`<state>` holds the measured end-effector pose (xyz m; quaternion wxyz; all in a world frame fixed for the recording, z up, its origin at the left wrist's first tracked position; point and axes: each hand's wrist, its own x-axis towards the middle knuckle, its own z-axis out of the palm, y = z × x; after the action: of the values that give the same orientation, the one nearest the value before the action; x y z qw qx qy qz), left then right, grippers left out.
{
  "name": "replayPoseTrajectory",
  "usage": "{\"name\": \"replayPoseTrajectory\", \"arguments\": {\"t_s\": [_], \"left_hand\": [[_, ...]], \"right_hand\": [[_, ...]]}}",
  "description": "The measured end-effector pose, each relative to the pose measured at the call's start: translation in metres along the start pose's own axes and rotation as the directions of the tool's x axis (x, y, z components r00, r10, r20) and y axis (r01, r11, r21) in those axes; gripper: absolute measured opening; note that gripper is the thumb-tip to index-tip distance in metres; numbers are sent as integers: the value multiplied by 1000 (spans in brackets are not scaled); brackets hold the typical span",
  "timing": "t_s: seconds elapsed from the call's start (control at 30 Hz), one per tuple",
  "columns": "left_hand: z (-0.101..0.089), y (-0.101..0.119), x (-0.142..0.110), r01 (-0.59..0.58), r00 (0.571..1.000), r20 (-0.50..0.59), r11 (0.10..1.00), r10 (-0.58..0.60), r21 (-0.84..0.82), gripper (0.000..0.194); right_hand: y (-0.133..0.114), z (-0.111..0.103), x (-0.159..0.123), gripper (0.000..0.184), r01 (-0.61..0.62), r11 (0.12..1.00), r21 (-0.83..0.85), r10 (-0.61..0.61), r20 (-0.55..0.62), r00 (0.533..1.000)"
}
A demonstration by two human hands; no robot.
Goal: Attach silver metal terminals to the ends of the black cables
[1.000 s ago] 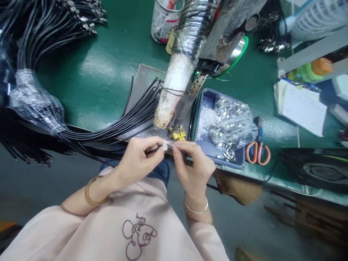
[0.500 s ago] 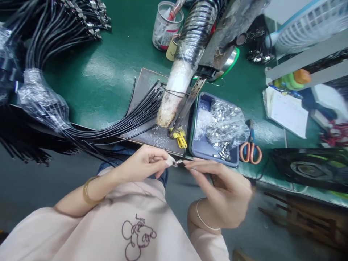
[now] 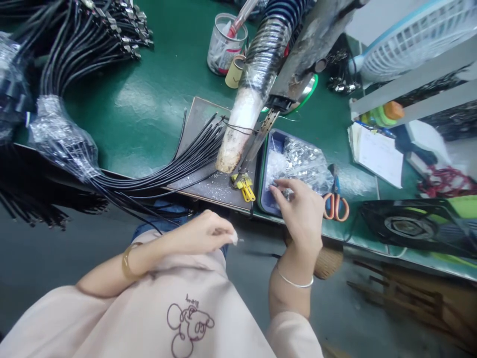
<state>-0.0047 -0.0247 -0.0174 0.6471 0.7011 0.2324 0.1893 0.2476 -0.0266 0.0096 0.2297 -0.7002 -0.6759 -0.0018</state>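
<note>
My left hand (image 3: 203, 232) is closed in a pinch in front of the bench edge. A thin black cable lies in this pinch, mostly hidden by the hand. A white wrapping (image 3: 234, 237) shows at the fingertips, with a small blurred tip sticking out beyond it. My right hand (image 3: 300, 211) reaches over the blue tray (image 3: 267, 201), thumb and index finger drawn together beside the small clear plastic pieces (image 3: 276, 161). Whatever is between those fingertips is too small to make out. A clear bag of small metal shells (image 3: 303, 156) lies in the tray, partly behind this hand.
Black cables (image 3: 149, 183) fan across a grey board (image 3: 197, 112). Above it hang a wrapped duct (image 3: 242, 114) and a metal nozzle tool (image 3: 266, 124). A yellow clip (image 3: 246, 190) sits at the board's edge. Orange-handled scissors (image 3: 336, 205) lie right of the tray.
My hands met at a small metal piece on the cable end, then parted. My right hand has moved up and over the tray; my left stays low, shifted slightly down.
</note>
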Motion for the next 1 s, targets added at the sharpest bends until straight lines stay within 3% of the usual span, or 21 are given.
{"name": "replayPoseTrajectory", "arguments": {"t_s": [0.1,0.27,0.4,0.5,0.6,0.7,0.83,0.93,1.0], "left_hand": [[-14,-3,-4,61,959,-264,988,-98,-143,22],[-30,2,-12,34,817,-577,999,-5,40,19],[-42,4,-9,77,730,-660,938,177,338,18],[-48,4,0,107,704,-664,887,252,450,18],[-47,4,9,86,732,-649,916,208,391,18],[-39,6,13,42,811,-581,986,60,161,17],[-27,10,13,48,905,-415,993,-89,-108,20],[-22,12,13,86,918,-361,971,-165,-224,22],[-21,14,13,112,914,-345,949,-215,-296,21]], "right_hand": [[11,6,8,34,-73,993,89,66,80,995],[7,-1,6,33,-153,979,136,130,163,978],[2,-2,0,23,-132,984,121,121,89,989],[-2,-1,-5,16,-121,989,91,118,37,992],[-4,2,-8,16,-133,989,67,135,-26,990],[-4,4,-10,19,-139,986,86,146,-75,986],[-9,6,-15,15,-172,966,193,209,-187,960],[-20,3,-21,8,-187,916,355,305,-315,899],[-30,-2,-26,2,-123,864,488,337,-380,861]]}}
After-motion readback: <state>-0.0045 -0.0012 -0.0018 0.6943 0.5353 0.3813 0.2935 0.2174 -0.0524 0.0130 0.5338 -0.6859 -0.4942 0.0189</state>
